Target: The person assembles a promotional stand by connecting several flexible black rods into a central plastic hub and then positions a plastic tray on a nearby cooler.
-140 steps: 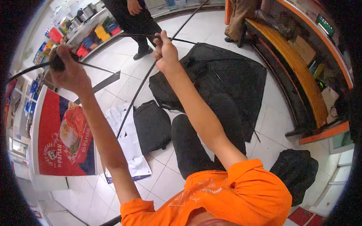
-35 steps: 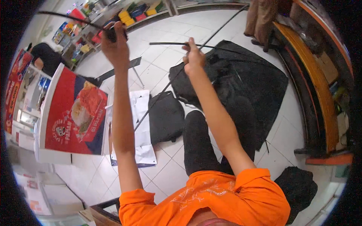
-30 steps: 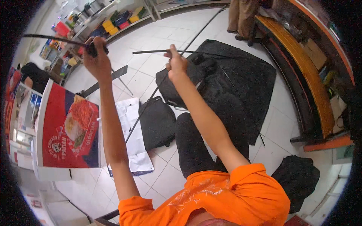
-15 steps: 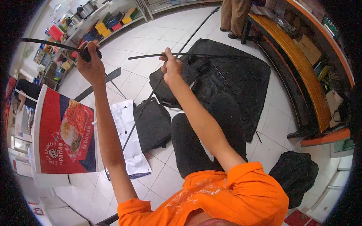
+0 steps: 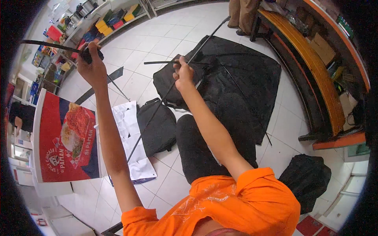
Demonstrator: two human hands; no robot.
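Note:
My left hand (image 5: 92, 67), raised at the upper left, is closed around a dark hub-like piece (image 5: 87, 55). From it a black rod (image 5: 51, 45) reaches left, and a thinner rod (image 5: 117, 88) slants down behind my forearm. My right hand (image 5: 184, 74) is closed at the crossing of two black rods; its fingers partly hide which one it grips. The long rod (image 5: 208, 39) runs diagonally from upper right to lower left, while the short rod (image 5: 157, 62) lies nearly level. Below and beyond spreads a large black fabric sheet (image 5: 260, 82).
A black bag (image 5: 157, 126) lies on white sheets (image 5: 128, 118) on the tiled floor. A printed red panel (image 5: 67, 133) stands at left. The wooden bench (image 5: 315, 74) runs along the right, near a person's legs (image 5: 242, 15). A black bundle (image 5: 305, 179) sits lower right.
My right hand has moved slightly right and down, and the short rod has shifted right with it. My left hand has dropped slightly left, still around the hub-like piece.

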